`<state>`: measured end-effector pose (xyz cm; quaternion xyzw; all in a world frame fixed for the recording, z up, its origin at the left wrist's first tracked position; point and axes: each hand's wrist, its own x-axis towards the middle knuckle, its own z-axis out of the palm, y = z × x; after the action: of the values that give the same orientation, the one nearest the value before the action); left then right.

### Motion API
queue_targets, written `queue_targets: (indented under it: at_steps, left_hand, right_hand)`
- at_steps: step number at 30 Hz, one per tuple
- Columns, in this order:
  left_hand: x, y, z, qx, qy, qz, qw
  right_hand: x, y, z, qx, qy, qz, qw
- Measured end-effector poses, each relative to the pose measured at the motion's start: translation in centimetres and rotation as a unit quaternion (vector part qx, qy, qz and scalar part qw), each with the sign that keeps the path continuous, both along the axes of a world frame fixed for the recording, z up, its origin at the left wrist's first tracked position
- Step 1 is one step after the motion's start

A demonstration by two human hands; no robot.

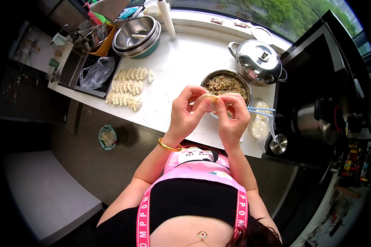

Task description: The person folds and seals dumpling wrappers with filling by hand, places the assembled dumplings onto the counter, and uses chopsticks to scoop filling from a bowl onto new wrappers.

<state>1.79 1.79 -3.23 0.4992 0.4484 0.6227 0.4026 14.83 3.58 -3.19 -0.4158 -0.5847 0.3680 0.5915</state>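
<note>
Between my two hands I pinch a folded dumpling [210, 98], held up over the counter's front part. My left hand [189, 109] grips its left side with thumb and fingers, and a gold bangle circles that wrist. On the other side, my right hand [233, 117] presses the edge with thumb and fingertips. Just behind the hands stands a metal bowl of minced filling [226, 84], partly hidden by them. A pair of blue chopsticks [261, 110] sticks out to the bowl's right. Rows of finished dumplings [127, 87] lie to the left on the white counter.
A lidded steel pot [259, 61] stands behind the bowl, and a plastic bag of round wrappers [259, 125] lies at right. Stacked basins [138, 37] are at back left, beside a sink holding a plastic bag [98, 73]. A dark stove with a pot [315, 121] borders the right.
</note>
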Motion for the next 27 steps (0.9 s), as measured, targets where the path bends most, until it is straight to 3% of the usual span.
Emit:
queue_targets:
  at_steps: [4,6,13,18,22,24,27]
  left_hand:
    - [0.2,0.4,0.2,-0.024,-0.011,0.006,1.0]
    - [0.0,0.6,0.0,-0.028,-0.027,0.022,0.999]
    - [0.0,0.6,0.1,-0.015,-0.018,0.013,1.0]
    - [0.2,0.6,0.9,-0.032,0.015,0.012,0.999]
    - [-0.3,0.6,0.4,-0.012,0.03,0.008,0.999]
    - [-0.3,0.6,0.2,-0.014,-0.06,0.003,0.998]
    - [-0.4,0.5,0.4,-0.017,-0.102,-0.008,0.995]
  right_hand:
    - [-0.1,0.1,-0.1,-0.027,0.056,0.029,0.998]
    - [-0.2,-0.1,0.7,-0.074,0.139,0.05,0.986]
    - [0.2,0.2,-0.3,-0.054,0.09,0.039,0.994]
    - [0.0,0.6,-0.5,0.059,-0.042,-0.031,0.997]
    - [0.1,0.1,0.0,0.011,0.014,0.002,1.0]
    - [0.3,-0.4,0.2,-0.061,0.156,0.022,0.986]
    - [1.0,-0.8,-0.5,-0.015,0.084,0.037,0.996]
